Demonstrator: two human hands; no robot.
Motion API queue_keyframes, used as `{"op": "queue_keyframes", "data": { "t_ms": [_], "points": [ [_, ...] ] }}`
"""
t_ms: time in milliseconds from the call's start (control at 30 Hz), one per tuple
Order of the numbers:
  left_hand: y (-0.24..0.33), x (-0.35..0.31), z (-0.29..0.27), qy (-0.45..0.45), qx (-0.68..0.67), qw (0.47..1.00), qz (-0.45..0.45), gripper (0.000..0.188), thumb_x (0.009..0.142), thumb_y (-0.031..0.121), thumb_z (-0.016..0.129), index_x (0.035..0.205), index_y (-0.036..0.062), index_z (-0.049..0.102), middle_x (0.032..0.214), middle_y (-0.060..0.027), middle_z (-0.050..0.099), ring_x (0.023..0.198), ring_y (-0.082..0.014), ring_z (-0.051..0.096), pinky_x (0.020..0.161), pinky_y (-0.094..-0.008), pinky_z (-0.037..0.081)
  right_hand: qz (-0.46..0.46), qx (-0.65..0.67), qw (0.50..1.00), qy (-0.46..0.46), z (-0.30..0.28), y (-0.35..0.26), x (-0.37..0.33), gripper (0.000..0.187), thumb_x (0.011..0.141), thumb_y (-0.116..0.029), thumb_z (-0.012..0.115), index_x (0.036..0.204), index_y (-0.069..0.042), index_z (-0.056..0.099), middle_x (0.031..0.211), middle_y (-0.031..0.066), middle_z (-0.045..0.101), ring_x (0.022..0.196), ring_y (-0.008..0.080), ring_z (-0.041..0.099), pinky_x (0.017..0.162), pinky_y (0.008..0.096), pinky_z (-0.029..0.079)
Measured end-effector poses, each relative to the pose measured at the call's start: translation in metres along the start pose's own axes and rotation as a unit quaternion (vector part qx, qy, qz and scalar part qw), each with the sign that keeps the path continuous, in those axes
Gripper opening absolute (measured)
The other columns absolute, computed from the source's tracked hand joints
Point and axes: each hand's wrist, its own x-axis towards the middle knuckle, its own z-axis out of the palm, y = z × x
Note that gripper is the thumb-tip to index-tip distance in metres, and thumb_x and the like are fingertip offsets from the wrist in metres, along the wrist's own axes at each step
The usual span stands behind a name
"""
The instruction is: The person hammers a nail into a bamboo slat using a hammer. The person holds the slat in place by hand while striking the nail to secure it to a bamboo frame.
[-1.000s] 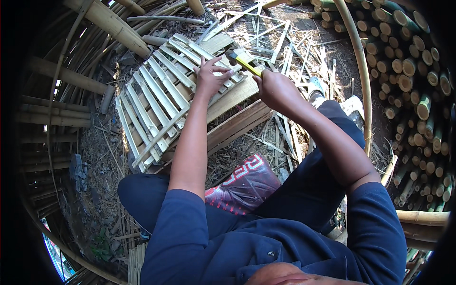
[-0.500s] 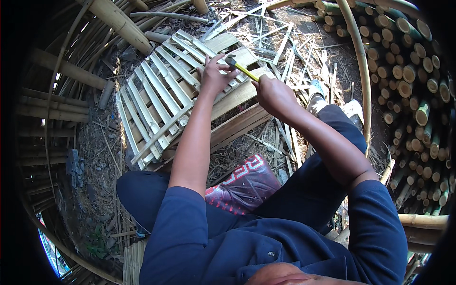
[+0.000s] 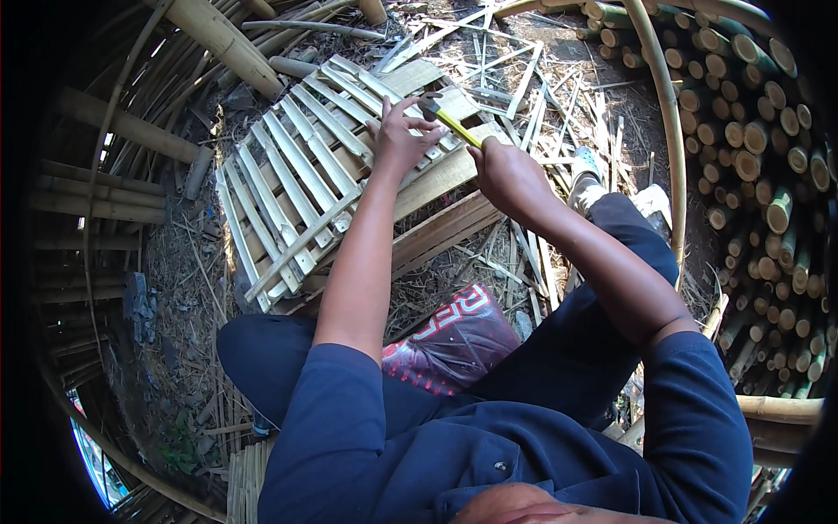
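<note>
My right hand (image 3: 508,179) is closed around the yellow handle of a hammer (image 3: 458,128). The hammer's dark head sits just beyond the fingers of my left hand (image 3: 403,138), over the right part of a slatted bamboo panel (image 3: 292,166). Some left fingers are raised; thumb and a finger come together in a pinch near the panel's edge, and whatever is between them is too small to make out. Pale split-bamboo slats lie side by side across the panel, with a crossing strip (image 3: 301,244) along its near side. Wooden boards (image 3: 436,183) support it underneath.
Cut bamboo poles (image 3: 759,166) are stacked at the right behind a curved pole (image 3: 668,131). Loose bamboo strips (image 3: 524,79) litter the ground beyond the panel. A dark red printed sack (image 3: 458,341) lies between my legs. Thick bamboo posts (image 3: 223,48) stand at the upper left.
The hammer has shifted very slightly and its angle has changed a little. Both hands keep nearly the same places over the panel; the whole view has drifted slightly.
</note>
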Motion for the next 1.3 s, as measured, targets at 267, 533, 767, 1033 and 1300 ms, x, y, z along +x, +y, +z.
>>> {"op": "queue_keyframes", "data": {
  "t_ms": [267, 533, 767, 1033, 1300],
  "points": [
    [0.001, -0.003, 0.002, 0.002, 0.004, 1.000, -0.018, 0.022, 0.074, 0.043, 0.090, 0.084, 0.0235, 0.084, 0.149, 0.0016, 0.057, 0.155, -0.0378, 0.026, 0.119, -0.0762, 0.003, 0.018, 0.023, 1.000, 0.004, -0.007, -0.005, -0.003, 0.039, 0.107, -0.034, 0.051, 0.095, 0.001, 0.059, 0.075, 0.0282, 0.067, 0.073, 0.0497, 0.066, 0.069, 0.0592, 0.050],
    [0.002, -0.004, -0.003, 0.021, -0.021, 1.000, 0.006, 0.022, 0.076, 0.039, 0.090, 0.085, 0.0198, 0.084, 0.148, -0.0001, 0.058, 0.154, -0.0405, 0.028, 0.120, -0.0744, 0.006, 0.008, 0.007, 1.000, 0.004, -0.014, -0.013, -0.004, 0.033, 0.106, -0.028, 0.051, 0.096, 0.002, 0.059, 0.078, 0.0253, 0.069, 0.075, 0.0445, 0.069, 0.066, 0.0560, 0.052],
    [0.005, -0.003, 0.003, 0.013, 0.000, 1.000, -0.011, 0.023, 0.074, 0.039, 0.091, 0.084, 0.0195, 0.084, 0.147, -0.0018, 0.058, 0.154, -0.0395, 0.029, 0.120, -0.0734, 0.009, 0.010, 0.010, 1.000, 0.009, -0.006, 0.000, -0.004, 0.039, 0.107, -0.034, 0.050, 0.093, 0.001, 0.058, 0.072, 0.0275, 0.066, 0.069, 0.0486, 0.066, 0.065, 0.0587, 0.049],
    [0.002, 0.003, -0.001, -0.042, -0.086, 0.995, -0.009, 0.021, 0.076, 0.036, 0.089, 0.092, 0.0221, 0.084, 0.149, -0.0016, 0.057, 0.157, -0.0357, 0.023, 0.126, -0.0623, 0.001, 0.028, 0.000, 1.000, -0.003, -0.009, 0.011, 0.002, 0.036, 0.107, -0.030, 0.051, 0.099, 0.003, 0.061, 0.080, 0.0266, 0.070, 0.077, 0.0455, 0.069, 0.069, 0.0553, 0.052],
    [0.003, 0.004, -0.004, -0.077, -0.087, 0.993, -0.025, 0.028, 0.083, 0.042, 0.085, 0.102, 0.0223, 0.083, 0.151, -0.0031, 0.056, 0.158, -0.0374, 0.017, 0.126, -0.0592, -0.001, 0.080, 0.050, 0.995, 0.038, -0.017, 0.030, 0.013, 0.040, 0.108, -0.032, 0.050, 0.096, 0.004, 0.061, 0.083, 0.0309, 0.068, 0.081, 0.0500, 0.067, 0.075, 0.0565, 0.050]
  ]
}}
